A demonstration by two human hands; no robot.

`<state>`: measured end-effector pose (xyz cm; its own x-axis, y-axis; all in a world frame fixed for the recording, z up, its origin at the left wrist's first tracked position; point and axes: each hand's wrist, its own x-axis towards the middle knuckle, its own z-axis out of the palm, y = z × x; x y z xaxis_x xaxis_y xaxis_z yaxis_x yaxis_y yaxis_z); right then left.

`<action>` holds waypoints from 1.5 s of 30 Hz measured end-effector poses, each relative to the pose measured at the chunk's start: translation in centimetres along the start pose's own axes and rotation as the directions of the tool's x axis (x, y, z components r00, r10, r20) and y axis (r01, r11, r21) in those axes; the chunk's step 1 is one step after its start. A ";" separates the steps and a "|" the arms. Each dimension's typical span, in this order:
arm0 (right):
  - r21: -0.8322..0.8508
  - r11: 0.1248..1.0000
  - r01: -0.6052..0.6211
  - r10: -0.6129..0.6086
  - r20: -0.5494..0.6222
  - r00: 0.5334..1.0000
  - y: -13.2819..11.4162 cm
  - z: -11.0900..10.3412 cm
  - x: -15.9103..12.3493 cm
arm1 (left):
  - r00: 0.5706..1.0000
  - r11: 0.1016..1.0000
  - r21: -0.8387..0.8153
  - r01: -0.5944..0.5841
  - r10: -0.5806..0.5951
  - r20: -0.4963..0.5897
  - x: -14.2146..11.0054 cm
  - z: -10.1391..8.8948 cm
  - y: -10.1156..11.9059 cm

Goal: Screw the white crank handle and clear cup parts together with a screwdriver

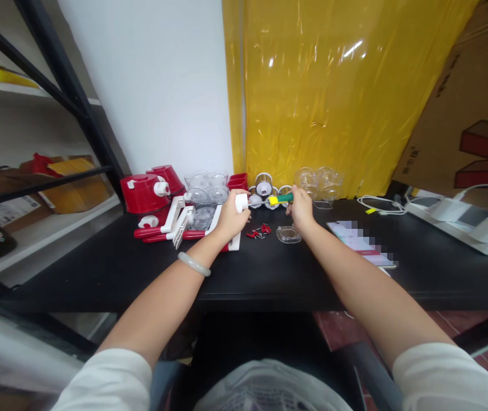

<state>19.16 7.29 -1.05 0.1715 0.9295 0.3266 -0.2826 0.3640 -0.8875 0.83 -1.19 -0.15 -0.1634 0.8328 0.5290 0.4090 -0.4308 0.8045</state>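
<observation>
Head view. Screwdriver [281,199], green and yellow handle, lies in the gap between the two hands, above the black tabletop [265,274]. Long axis runs roughly left to right, nearly level; handle end at the right hand [302,208], metal shaft pointing at the white plastic piece [241,202] in the left hand [233,220]. Right hand is nearer the handle, left hand nearer the tip. Shaft reaches the white piece's right side; whether the tip is seated in it or only beside it, cannot tell.

Hand state: left fingers closed round the white piece; right fingers curled closed on the handle's butt end.

Counts:
- Screwdriver: 1. White piece in hand: 1.
- Small red parts [265,228] with screws, loose pile below the shaft: several, too small to count.
- Clear plastic plate [289,234], just beside the pile, toward the right hand: 1.
- Metal-banded round parts [263,184], stacked behind the screwdriver: 1 on top, at least 3 beneath, partly hidden.
- Clear round-ended parts [326,176], right stack: about 4.
- Red housings [144,194], far left: 2.
- Phone [346,234], right of the right hand: 1.
</observation>
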 end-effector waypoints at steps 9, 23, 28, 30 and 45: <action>0.151 0.982 -0.114 0.116 -0.007 0.993 -0.6 0.1 0.2 | 0.999 0.999 0.035 -0.031 0.031 0.015 0.0 0.0 0.0; 0.115 0.992 -0.047 0.048 -0.013 0.999 -0.4 0.2 -0.1 | 0.997 0.983 0.163 -0.079 0.080 0.005 -0.4 -0.4 -0.2; 0.129 0.992 -0.012 0.011 0.006 1.000 -0.2 0.0 0.0 | 0.997 0.985 0.151 -0.077 0.077 0.006 -0.2 -0.4 -0.3; 0.171 0.985 -0.032 0.028 0.021 0.999 -0.2 0.0 0.0 | 0.996 0.986 0.146 -0.084 0.084 0.002 -0.1 -0.4 -0.3; 0.063 0.998 0.026 -0.027 0.007 1.000 -0.1 0.1 -0.1 | 0.994 0.976 0.189 -0.109 0.112 -0.004 -0.3 -0.5 0.4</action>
<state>19.08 7.12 -0.95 0.1722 0.9197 0.3527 -0.3371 0.3915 -0.8562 0.62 -1.81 0.11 -0.1200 0.7779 0.6169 0.5869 -0.4456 0.6760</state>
